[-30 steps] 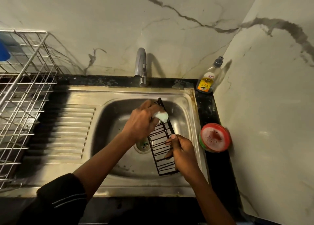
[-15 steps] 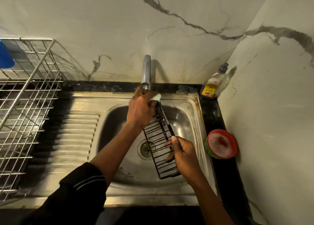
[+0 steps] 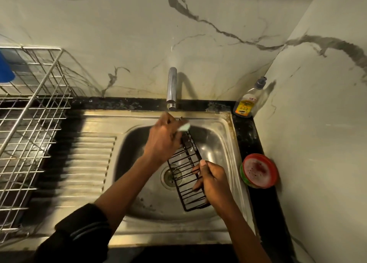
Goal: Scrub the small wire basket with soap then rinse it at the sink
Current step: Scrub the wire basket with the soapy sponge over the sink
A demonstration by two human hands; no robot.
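left hand [image 3: 164,141] pinching the sponge [image 3: 184,127] slid up to the far end of the basket [image 3: 186,183], right hand [image 3: 212,181] gripping it, still scrubbing

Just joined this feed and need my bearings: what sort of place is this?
Most likely a home kitchen's washing-up corner: a stainless steel sink with a ribbed drainboard, a chrome tap over it, and a silver wire dish rack beside it on the dark counter.

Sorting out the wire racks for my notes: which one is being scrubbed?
The small black wire basket over the sink: the right hand grips it, the left hand holds a sponge to it. The big silver rack stands untouched at left.
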